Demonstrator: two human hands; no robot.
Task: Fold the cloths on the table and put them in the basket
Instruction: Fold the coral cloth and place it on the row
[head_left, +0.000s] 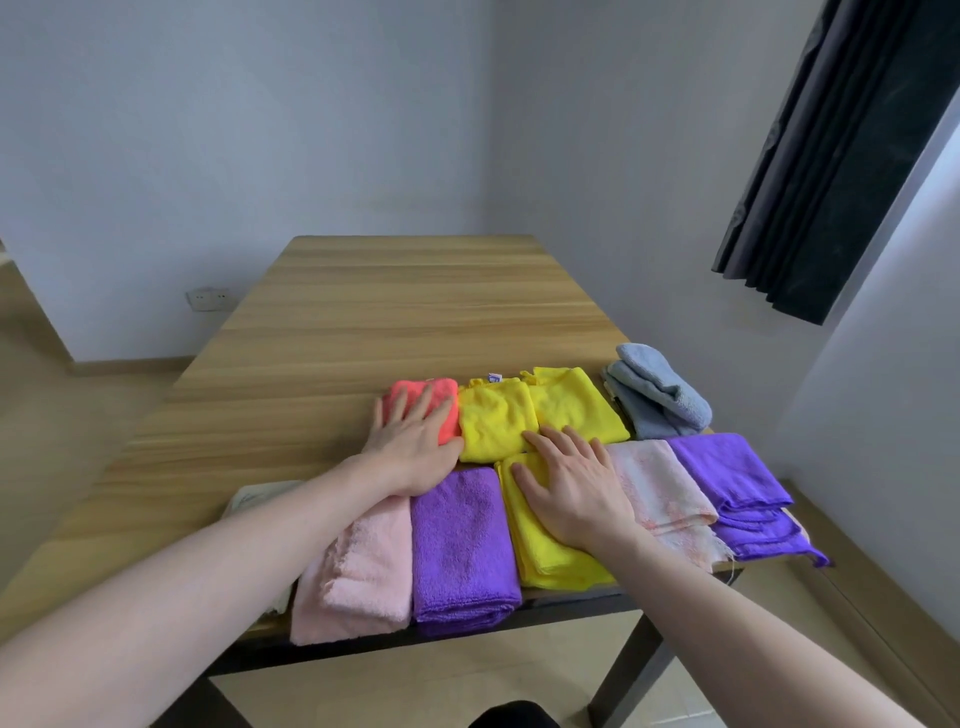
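On the table (363, 291) there are nine folded cloths: three yellow (493, 421), two purple (460, 540), two pale pink (363, 566), one coral (441, 392), one blue (657, 397). Two hands (415, 447) lie on them.

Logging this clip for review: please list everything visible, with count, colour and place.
coral cloth: 1, back row left, under left hand
yellow cloths: 3, two back row, one front
blue-grey cloth: 1, back right
pink cloths: 2, front left; paler one front right
purple cloths: 2, front centre-left; far right
table: 1, wood
curtain: 1, dark, upper right
wall socket: 1, white, left wall
left hand: flat on coral cloth
right hand: flat on front yellow cloth
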